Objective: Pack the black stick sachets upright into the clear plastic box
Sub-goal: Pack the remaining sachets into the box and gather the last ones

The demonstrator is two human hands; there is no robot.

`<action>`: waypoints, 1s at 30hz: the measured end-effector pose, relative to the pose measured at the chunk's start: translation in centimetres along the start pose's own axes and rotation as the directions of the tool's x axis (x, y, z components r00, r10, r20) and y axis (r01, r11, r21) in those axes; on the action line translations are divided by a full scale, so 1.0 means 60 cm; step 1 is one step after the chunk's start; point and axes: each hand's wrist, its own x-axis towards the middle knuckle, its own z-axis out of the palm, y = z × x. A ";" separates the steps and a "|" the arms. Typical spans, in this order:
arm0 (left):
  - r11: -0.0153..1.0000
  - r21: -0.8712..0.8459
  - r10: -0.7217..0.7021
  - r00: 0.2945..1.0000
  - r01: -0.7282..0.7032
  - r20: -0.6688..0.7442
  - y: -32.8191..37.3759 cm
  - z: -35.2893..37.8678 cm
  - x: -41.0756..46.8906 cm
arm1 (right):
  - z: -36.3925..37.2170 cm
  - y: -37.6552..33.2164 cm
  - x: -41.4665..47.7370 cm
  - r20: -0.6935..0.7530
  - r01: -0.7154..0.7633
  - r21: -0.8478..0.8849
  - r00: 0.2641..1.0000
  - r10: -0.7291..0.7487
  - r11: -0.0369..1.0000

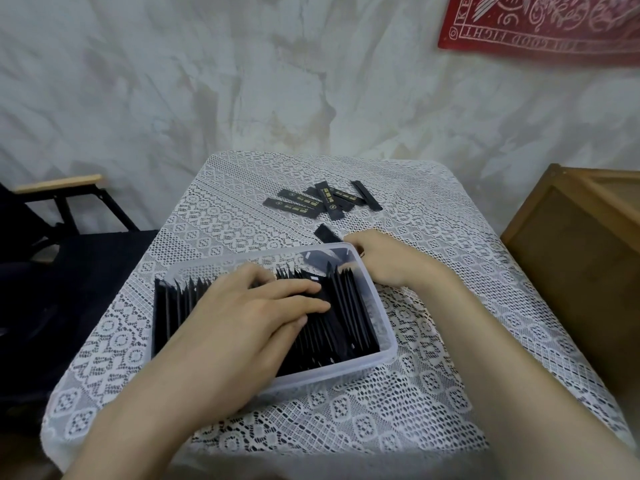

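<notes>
at the lower middle of the frame, the left hand (249,306) is lying flat, fingers straight, on the row of black sachets (346,306) standing upright in the clear box (389,348), which is sitting on the lace-covered table (381,410). at the box's far right corner, the right hand (381,261) is curling its fingers beside a single sachet (326,233) poking out past the rim; whether it is gripping it, i cannot tell. higher up, a loose pile of sachets (322,200) is lying flat. a wooden crate (571,244) is standing at the right edge.
</notes>
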 end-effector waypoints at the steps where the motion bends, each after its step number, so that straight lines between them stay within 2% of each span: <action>1: 1.000 -0.001 -0.002 1.000 0.002 0.001 0.000 0.000 0.001 | -0.001 0.000 0.000 0.000 0.001 -0.021 1.000 -0.001 1.000; 7: 1.000 -0.005 -0.006 1.000 0.006 0.005 0.000 -0.001 0.000 | -0.006 0.004 -0.011 -0.029 -0.011 -0.043 1.000 0.010 0.999; 11: 1.000 -0.007 -0.010 1.000 0.010 0.007 0.001 -0.002 0.001 | -0.009 0.020 -0.014 -0.098 -0.082 -0.017 0.992 0.080 0.996; 14: 1.000 -0.004 -0.009 1.000 0.009 0.010 0.002 -0.002 0.001 | -0.010 0.032 -0.014 -0.171 -0.096 0.021 0.980 0.098 0.995; 18: 1.000 -0.010 -0.013 1.000 0.013 0.010 0.001 -0.002 0.000 | -0.013 0.029 -0.013 -0.344 -0.108 0.095 0.929 0.134 0.990; 19: 1.000 -0.013 -0.012 1.000 0.012 0.007 0.001 -0.002 0.000 | -0.015 0.027 -0.013 -0.334 -0.085 0.168 0.932 0.138 0.982; 21: 1.000 -0.011 -0.011 1.000 0.011 0.004 0.002 -0.002 0.000 | -0.016 0.018 -0.017 -0.195 -0.051 0.262 0.975 0.105 0.964; 23: 1.000 -0.006 -0.012 1.000 0.012 0.007 0.002 -0.002 0.000 | -0.009 0.011 -0.020 -0.060 -0.046 0.228 0.996 0.061 0.973; 30: 1.000 -0.008 -0.013 1.000 0.013 0.011 0.001 -0.002 0.000 | -0.004 0.013 0.006 -0.008 -0.088 -0.007 0.996 0.088 0.996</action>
